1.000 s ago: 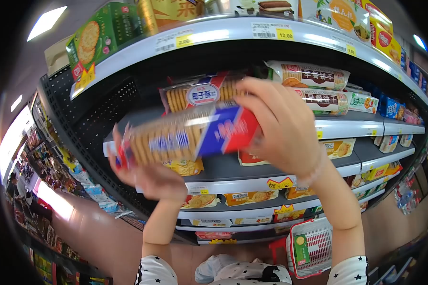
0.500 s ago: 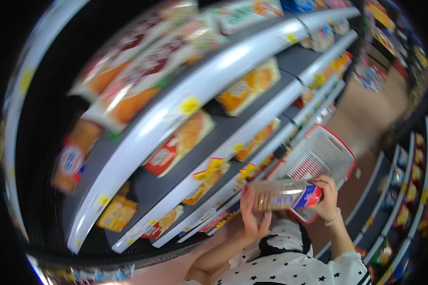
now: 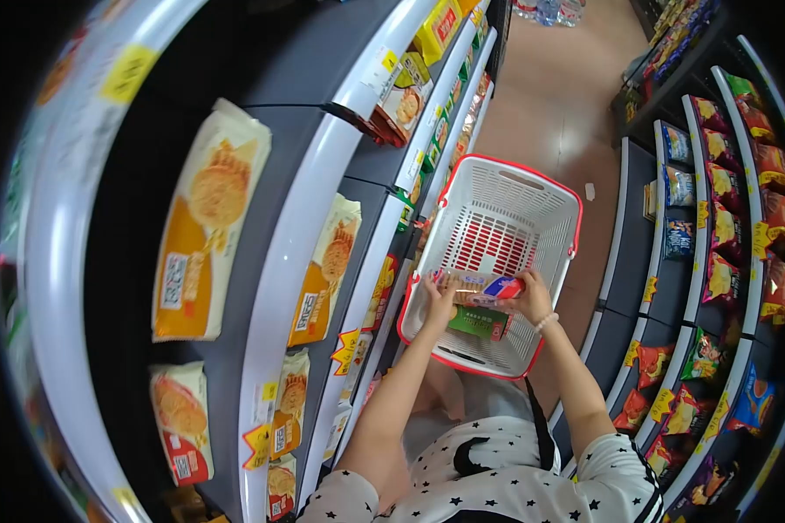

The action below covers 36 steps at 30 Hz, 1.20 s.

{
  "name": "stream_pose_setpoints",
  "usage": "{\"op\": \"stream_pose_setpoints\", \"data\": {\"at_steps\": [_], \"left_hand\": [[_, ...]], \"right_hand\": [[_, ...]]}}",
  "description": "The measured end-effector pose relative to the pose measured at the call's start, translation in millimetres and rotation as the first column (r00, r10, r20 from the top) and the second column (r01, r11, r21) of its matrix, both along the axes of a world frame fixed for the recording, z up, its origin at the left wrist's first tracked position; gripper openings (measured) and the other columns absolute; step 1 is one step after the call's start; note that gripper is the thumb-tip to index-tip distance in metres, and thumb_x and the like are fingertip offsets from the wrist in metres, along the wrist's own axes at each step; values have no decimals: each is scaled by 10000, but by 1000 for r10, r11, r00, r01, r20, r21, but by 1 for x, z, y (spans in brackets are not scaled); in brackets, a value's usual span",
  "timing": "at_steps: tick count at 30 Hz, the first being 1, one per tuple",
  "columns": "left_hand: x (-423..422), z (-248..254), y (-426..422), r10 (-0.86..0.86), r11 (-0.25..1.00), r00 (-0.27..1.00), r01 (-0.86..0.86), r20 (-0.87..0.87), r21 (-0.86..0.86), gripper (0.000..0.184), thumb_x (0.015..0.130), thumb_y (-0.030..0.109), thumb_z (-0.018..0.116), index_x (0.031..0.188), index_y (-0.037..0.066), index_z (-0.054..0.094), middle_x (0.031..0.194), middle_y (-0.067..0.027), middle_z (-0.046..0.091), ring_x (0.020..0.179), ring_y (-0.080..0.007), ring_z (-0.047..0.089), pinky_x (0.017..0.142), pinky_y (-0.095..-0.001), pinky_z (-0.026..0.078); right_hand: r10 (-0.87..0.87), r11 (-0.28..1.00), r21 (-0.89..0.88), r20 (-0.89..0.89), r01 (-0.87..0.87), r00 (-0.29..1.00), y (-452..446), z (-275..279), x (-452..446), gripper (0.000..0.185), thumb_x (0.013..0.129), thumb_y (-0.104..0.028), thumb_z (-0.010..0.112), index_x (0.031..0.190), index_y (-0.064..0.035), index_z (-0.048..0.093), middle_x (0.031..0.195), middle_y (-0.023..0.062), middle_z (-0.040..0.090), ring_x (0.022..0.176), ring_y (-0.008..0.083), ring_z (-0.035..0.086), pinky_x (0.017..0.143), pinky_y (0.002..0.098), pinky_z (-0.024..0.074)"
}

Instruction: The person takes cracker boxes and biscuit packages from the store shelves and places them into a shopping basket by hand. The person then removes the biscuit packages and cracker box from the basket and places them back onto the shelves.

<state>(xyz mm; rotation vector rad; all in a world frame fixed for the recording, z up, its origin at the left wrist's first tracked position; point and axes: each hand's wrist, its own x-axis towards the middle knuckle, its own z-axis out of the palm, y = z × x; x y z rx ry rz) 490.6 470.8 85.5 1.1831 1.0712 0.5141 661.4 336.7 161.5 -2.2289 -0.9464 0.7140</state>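
In head view: biscuit pack (image 3: pixel 481 286) held between two hands, within the outline of a white, red-rimmed basket (image 3: pixel 516 166).

Long in shape, wrapped in clear film, with tan biscuits showing in a row and blue and red colour at the right end; kept crosswise, just to the far side of a green box (image 3: pixel 478 323), not possible to tell if touching it. At the left end of the pack, left hand (image 3: pixel 440 301) half closed, with fingers bent about this end. At the right end, right hand (image 3: pixel 532 298) closed more, with fingers and thumb curled on the coloured part. Both arms stretched forward and downward from starred white sleeves (image 3: pixel 615 471), closer together at the hands than at the elbows; pale bracelet (image 3: pixel 547 323) on the right wrist.
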Motion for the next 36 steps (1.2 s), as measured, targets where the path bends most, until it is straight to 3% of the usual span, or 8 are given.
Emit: {"op": "stream_pose_setpoints", "data": {"at_steps": [7,9,11,17,22,26,30,36], "left_hand": [[8,-12,23,-252,950,942,285,-222,130,563,814,188,609,1252,-45,344,1246,-230,436,1163,-342,425,979,-367,330],[-5,-8,13,-358,924,899,302,-254,-234,524,799,235,614,1202,-45,430,1240,-225,447,1216,-369,357,1008,-388,300],[-19,-19,-1,-481,656,618,724,-622,212,528,803,286,595,1198,-30,444,1273,-215,419,1278,-362,264,1043,-452,234],[-39,-5,-22,-360,529,584,770,-728,356,522,817,293,561,1208,-28,431,1348,-200,337,1320,-356,170,1049,-544,160],[-46,19,-28,-346,405,394,881,-852,243,592,806,266,570,1280,-29,372,1394,-194,265,1334,-349,142,1069,-493,159],[-61,53,-36,-412,393,484,859,-772,329,527,818,225,556,1263,-16,406,1376,-203,292,1327,-350,170,1074,-472,174],[-93,120,-50,-458,549,697,710,-551,441,421,846,203,532,1210,4,465,1316,-187,380,1297,-321,254,1062,-431,231],[-174,186,-89,-140,691,922,352,-361,632,287,855,149,536,1131,72,545,1117,-99,560,1080,-278,507,932,-369,394]], "right_hand": [[57,960,-274,-12,-58,998,23,-79,19,637,583,-404,784,1054,-16,602,1002,136,614,956,276,575,817,341,471],[-36,961,-275,-207,-23,978,32,-85,17,606,641,-441,747,1087,-58,603,932,149,647,852,274,621,770,335,485],[-18,957,-288,-172,-32,985,30,-102,16,544,683,-468,711,1022,-48,637,877,127,671,804,256,642,743,333,491],[-192,875,-471,-551,-112,812,29,-133,23,398,745,-297,721,984,14,650,884,96,656,711,179,630,497,279,472],[277,824,-489,-92,-285,957,23,-161,14,582,718,-418,686,1086,20,580,1142,147,549,1129,275,454,937,371,380],[250,837,-511,42,-194,967,24,-136,-9,631,730,-366,678,1226,-40,464,1163,151,505,1171,319,401,1000,382,321],[95,955,-295,352,14,931,23,-116,-30,577,687,-255,721,1156,-10,489,1178,181,485,1143,361,403,983,406,336],[-36,914,406,55,11,998,25,-46,-40,287,770,-24,562,1055,4,537,1015,165,548,950,310,525,837,377,416]]}}
